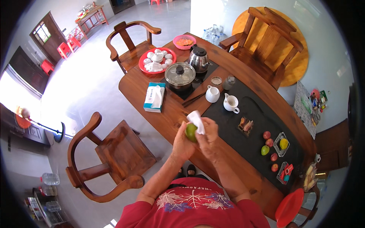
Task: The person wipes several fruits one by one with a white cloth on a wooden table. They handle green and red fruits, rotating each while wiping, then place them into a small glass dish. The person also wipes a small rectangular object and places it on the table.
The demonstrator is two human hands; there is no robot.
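Observation:
My left hand (183, 142) is closed around a smooth green fruit (191, 132), held above the near edge of the wooden table. Pinched in my right hand (208, 136) is a crumpled white tissue (196, 121), which lies against the fruit's side. A blue-and-white tissue pack (154, 97) with a tissue sticking out lies beyond my hands, to the left. On the black tea tray (243, 102) to the right are several red fruits (266, 135) and another green fruit (265, 150). A yellow fruit (283, 143) sits in a glass dish beside them.
A glass-lidded pot (180, 76), steel kettle (199, 60), and red tray of white cups (157, 60) stand at the far left of the table. A white pitcher (230, 103) and white cup (212, 94) are nearer. Wooden chairs (121, 152) surround the table; a red basin (289, 207) is lower right.

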